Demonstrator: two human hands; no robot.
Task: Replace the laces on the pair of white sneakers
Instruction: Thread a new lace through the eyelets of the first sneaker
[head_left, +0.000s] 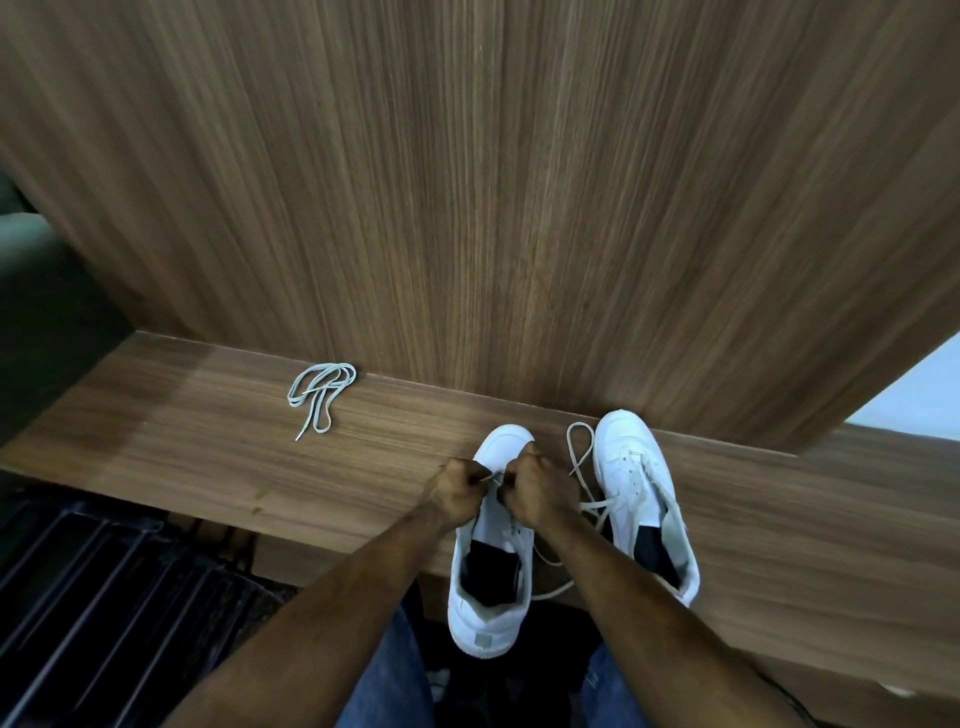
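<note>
Both hands work over the left sneaker (491, 551) on the wooden ledge (208, 431): left hand (457, 493) and right hand (535, 493) each pinch its lace (491, 477). Right sneaker (641, 493) beside it, loosely laced; spare lace (319, 397) well apart, leftward.

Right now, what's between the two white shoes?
In the head view, a loose lace from the right sneaker loops across the wooden shelf toward the left sneaker.
</note>
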